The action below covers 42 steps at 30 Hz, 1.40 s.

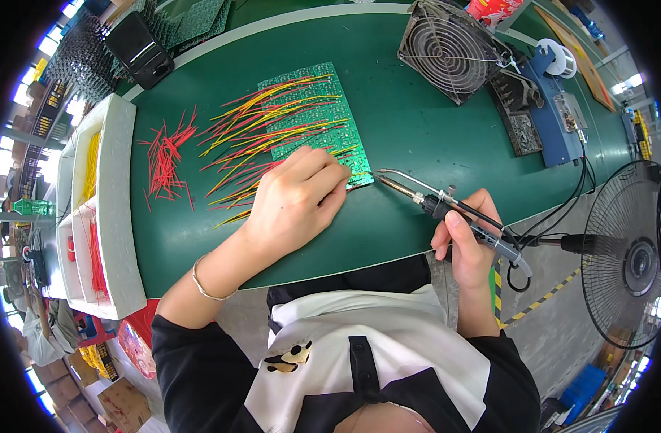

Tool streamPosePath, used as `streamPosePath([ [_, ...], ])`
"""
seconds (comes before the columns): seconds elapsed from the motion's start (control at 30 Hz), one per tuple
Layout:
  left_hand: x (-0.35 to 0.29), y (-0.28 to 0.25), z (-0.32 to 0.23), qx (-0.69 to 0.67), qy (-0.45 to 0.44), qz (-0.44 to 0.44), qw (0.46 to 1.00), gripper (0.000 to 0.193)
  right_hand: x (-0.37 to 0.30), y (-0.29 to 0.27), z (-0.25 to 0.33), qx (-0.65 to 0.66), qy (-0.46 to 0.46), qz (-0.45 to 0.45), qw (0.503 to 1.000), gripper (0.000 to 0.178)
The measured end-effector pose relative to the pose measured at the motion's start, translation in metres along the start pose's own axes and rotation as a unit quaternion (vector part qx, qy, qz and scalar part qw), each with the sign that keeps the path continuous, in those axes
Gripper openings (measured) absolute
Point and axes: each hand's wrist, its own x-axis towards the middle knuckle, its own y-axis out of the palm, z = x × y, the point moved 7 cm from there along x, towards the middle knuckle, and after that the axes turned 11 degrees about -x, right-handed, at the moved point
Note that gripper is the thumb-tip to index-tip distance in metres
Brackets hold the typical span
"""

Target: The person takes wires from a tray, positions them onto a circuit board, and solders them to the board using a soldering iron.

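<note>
A green circuit board [301, 81] lies on the green table, with rows of red and yellow wires [272, 137] fixed along it and trailing left. My left hand [301, 191] rests over its near right corner, fingers closed in a pinch. A short yellow wire end shows just past the fingertips; the rest is hidden under the hand. My right hand [471, 242] grips a soldering iron [440, 209] with a thin curved metal feed tube clamped to it. The iron's tip points left, at the board's corner close to my left fingertips.
Loose red wires [168, 155] lie in a pile left of the board. A white foam box [121, 216] holds yellow and red wires. Far right stand a square metal fan [446, 54] and a blue soldering station [554, 108] with a solder spool [556, 59]. A round fan [630, 252] stands beside the table.
</note>
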Motion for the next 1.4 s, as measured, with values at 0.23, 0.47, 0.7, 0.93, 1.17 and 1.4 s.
streamPosePath([
  [0.23,-0.001,-0.001,-0.002,-0.003,-0.001,0.002,1.000,0.013,-0.002,-0.004,0.000,0.010,-0.011,-0.019,1.000,0.020],
  [0.47,-0.001,0.002,-0.001,-0.005,0.001,-0.002,1.000,0.012,0.000,-0.007,-0.001,0.014,-0.017,-0.026,0.999,0.019],
  [0.7,0.000,-0.006,-0.002,0.012,-0.018,0.009,1.000,0.013,0.018,-0.020,0.008,0.008,-0.059,-0.101,0.993,0.014],
  [0.93,-0.007,-0.004,-0.006,0.115,-0.003,0.056,0.992,0.031,0.044,-0.057,-0.001,0.001,-0.099,-0.200,0.975,0.013],
  [1.17,-0.016,-0.004,-0.031,0.149,0.017,0.037,0.988,0.025,0.043,-0.065,-0.007,0.042,-0.085,-0.174,0.980,0.016],
  [1.4,-0.038,-0.125,-0.060,0.257,-0.015,-0.125,0.958,0.037,0.045,-0.064,-0.008,0.052,-0.096,-0.175,0.978,0.015],
])
